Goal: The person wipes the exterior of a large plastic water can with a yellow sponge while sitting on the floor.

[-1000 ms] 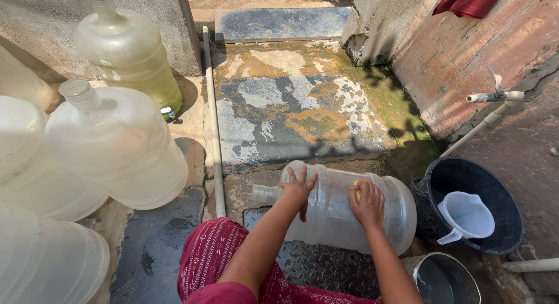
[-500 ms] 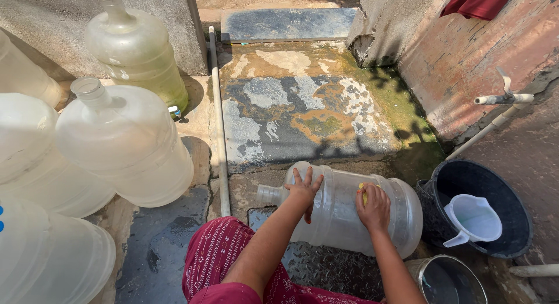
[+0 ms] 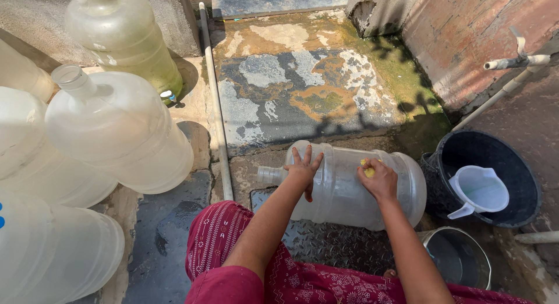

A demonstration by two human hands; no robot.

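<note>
While the big clear water jug lies on its side at lower centre of the frame, neck pointing left, both hands sit on top of it. Left hand lies flat on the jug's shoulder near the neck, fingers spread apart, gripping nothing, just pressing. Right hand is on the jug's middle, fingers curled tight around a small yellow scrubber, which touches the jug wall. Jug rests partly on a dark metal plate with raised tread pattern, partly on wet ground. Person's red patterned clothing fills the bottom centre.

At right of frame, just beside the jug's base, a black bucket holds a white plastic pitcher. Below it, lower right, a steel bucket with water inside. White pipe with a tap sticks out from the reddish wall at upper right.

Left half of frame: a pile of empty clear jugs, stacked lying down, touching each other. One more jug at upper left holds some yellowish liquid, tilted against the grey wall. Small blue-and-white cap lies at its base. Thin grey pipe runs from top centre down to the person's knee, between the pile and the wet stained concrete floor at upper centre. Green algae along the floor's right edge.
</note>
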